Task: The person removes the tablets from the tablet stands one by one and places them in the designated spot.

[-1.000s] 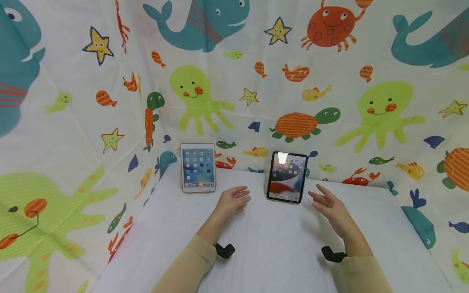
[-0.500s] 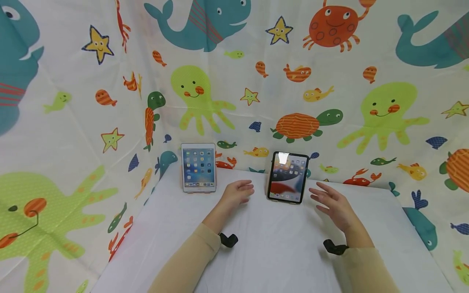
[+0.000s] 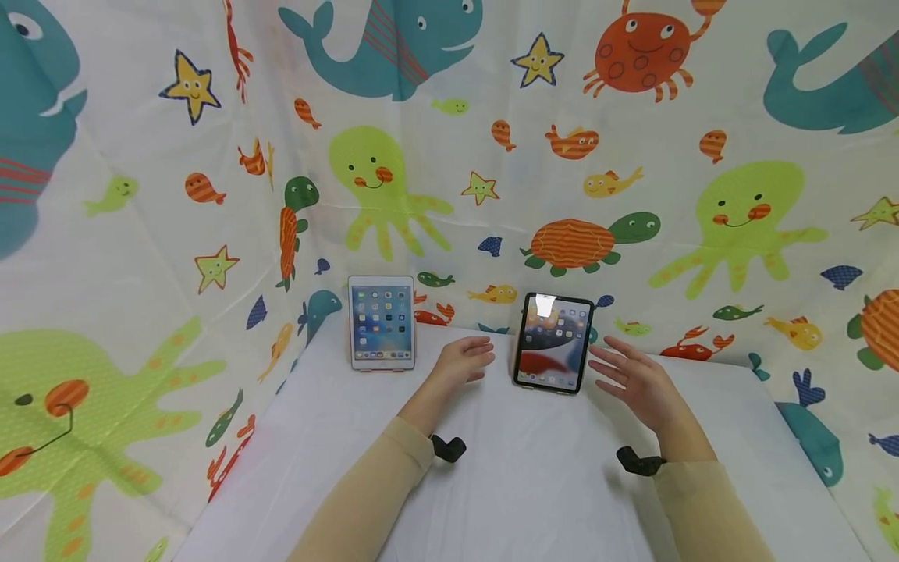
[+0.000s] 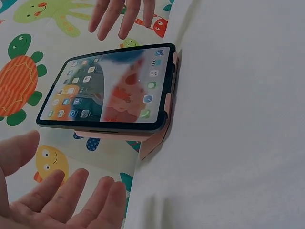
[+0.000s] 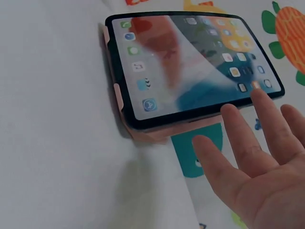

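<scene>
A black-framed tablet (image 3: 553, 343) with its screen lit leans on a pinkish stand (image 4: 155, 143) near the back of the table. To its left, in the head view, my left hand (image 3: 460, 365) hovers with fingers spread and loosely bent, apart from it. My right hand (image 3: 642, 390) is just off the tablet's right edge, fingers extended toward it, holding nothing. In the right wrist view those fingertips (image 5: 228, 112) appear close to the tablet's edge; whether they touch it I cannot tell. A white-framed tablet (image 3: 382, 322) stands upright farther left, its home screen lit.
White cloth (image 3: 520, 484) covers the table. Behind and at the sides hangs a curtain (image 3: 435, 226) printed with sea animals, meeting the table's back edge close behind both tablets. Black wrist-worn devices (image 3: 448, 448) are on both wrists.
Both hands have moved slightly forward; the left hand has also shifted right, nearer the black-framed tablet. Right fingers are closer to its edge. Both tablets have stayed in place.
</scene>
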{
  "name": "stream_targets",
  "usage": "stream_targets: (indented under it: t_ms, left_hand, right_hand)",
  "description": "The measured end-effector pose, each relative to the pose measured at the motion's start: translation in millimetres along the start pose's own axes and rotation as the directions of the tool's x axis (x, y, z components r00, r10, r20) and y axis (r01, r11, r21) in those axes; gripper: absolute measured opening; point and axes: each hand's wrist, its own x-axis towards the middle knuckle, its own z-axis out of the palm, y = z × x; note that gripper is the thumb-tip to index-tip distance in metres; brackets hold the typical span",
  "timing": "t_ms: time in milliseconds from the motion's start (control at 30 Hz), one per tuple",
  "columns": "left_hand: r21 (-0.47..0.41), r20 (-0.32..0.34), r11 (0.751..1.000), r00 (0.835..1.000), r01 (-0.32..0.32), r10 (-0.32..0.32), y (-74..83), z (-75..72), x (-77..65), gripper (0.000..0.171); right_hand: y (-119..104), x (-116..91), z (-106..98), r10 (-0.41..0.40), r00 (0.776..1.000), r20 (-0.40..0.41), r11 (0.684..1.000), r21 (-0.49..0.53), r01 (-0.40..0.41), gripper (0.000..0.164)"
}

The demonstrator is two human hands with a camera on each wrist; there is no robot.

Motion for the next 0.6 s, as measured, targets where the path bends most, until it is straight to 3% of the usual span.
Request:
stream_targets:
  t_ms: [267,600]
  left_hand:
    - [0.006,0.008,1.0,1.0,-0.018,0.018,8.8,2.6,12.4,0.05]
    - [-0.034,0.096,0.996,0.992,-0.083,0.086,23.6,9.4,27.5,0.055]
  right_hand:
    - [-6,11,0,0.015,1.0,-0.025,1.0,0.014,-0.015,0.065]
    - [-13,18,-4,0.015,0.999,-0.045,0.995,0.097,-0.011,0.062]
